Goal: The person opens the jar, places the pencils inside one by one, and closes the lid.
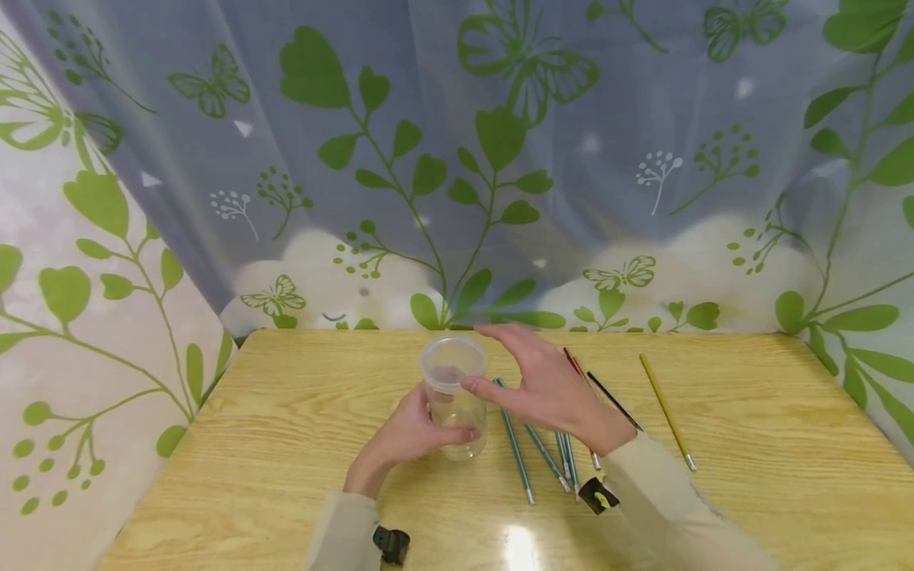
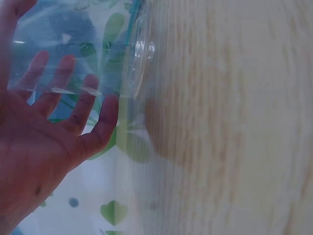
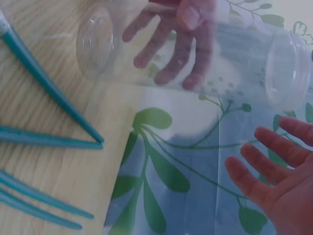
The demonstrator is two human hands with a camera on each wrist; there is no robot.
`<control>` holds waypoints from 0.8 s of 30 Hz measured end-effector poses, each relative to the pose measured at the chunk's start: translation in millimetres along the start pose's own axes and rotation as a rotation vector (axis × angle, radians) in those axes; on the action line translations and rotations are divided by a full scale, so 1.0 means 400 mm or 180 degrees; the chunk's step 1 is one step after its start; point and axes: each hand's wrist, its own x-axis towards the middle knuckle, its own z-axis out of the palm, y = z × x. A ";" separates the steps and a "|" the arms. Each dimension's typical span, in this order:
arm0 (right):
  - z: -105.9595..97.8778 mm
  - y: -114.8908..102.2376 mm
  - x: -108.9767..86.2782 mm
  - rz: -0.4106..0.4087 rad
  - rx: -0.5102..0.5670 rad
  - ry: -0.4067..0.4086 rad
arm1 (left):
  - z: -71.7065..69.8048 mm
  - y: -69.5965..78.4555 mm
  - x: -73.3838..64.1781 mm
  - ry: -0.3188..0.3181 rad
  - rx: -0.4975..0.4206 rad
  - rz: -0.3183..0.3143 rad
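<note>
A clear plastic jar (image 1: 458, 408) stands upright near the middle of the table, with a translucent rim at its top. Whether a lid covers it I cannot tell. My left hand (image 1: 403, 431) grips the jar from the left, thumb across the near side; through the clear wall its fingers show behind the jar (image 3: 239, 63) in the right wrist view. My right hand (image 1: 553, 388) hovers to the right of the rim, fingers extended and spread, thumb tip close to it. In the right wrist view, the right hand's (image 3: 279, 171) visible fingers are apart from the jar and hold nothing.
Several teal pencils (image 1: 516, 448) lie right of the jar, some under the right hand. A red pencil (image 1: 569, 358), a black pencil (image 1: 612, 399) and a yellow pencil (image 1: 666, 408) lie further right. A patterned curtain (image 1: 400, 159) hangs behind the wooden table (image 1: 286, 412).
</note>
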 end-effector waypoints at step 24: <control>0.056 -0.028 0.062 0.0269 0.0760 -0.0211 | -0.009 0.000 0.011 0.0009 0.0474 -0.0114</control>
